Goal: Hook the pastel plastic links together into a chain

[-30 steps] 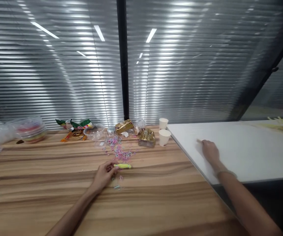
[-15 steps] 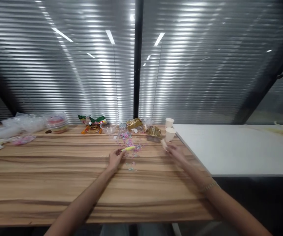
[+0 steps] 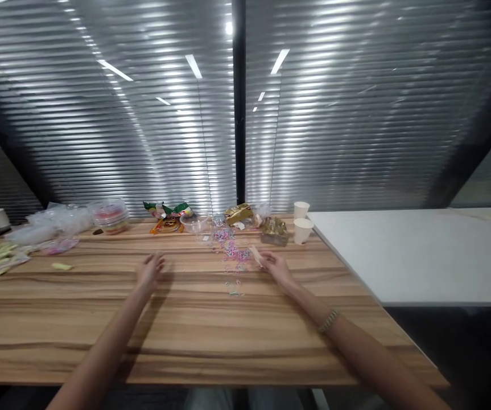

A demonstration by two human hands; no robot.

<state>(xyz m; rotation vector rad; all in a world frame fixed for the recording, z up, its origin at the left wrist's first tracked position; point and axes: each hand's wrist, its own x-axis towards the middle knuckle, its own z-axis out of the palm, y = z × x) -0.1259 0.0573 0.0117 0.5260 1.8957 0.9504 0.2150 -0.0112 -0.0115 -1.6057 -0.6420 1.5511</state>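
My left hand (image 3: pixel 149 272) is slightly blurred above the wooden table (image 3: pixel 211 336). Its fingers are loosely bent and apart, with nothing in them. Farther left, a short pale yellow-green piece (image 3: pixel 61 266) lies by itself on the wood. Between thumb and fingers, my right hand (image 3: pixel 275 267) pinches a pale, cream-coloured flat strip (image 3: pixel 255 254), whose kind I cannot make out. Just left of that strip is a scatter of small pink, purple and green bits (image 3: pixel 235 251).
Two paper cups (image 3: pixel 302 231) stand at the right, beside gold wrappers (image 3: pixel 274 230). Behind are a clear bowl (image 3: pixel 195 224) and green snack packets (image 3: pixel 168 210). Stacked clear tubs (image 3: pixel 111 216), plastic bags (image 3: pixel 57 221) and yellow-green strips (image 3: pixel 0 257) lie left. A white table (image 3: pixel 390 250) adjoins.
My left hand has moved left and let go of the yellow piece, which now lies on the table. My right hand has shifted left with the pale strip, closer to the coloured bits.
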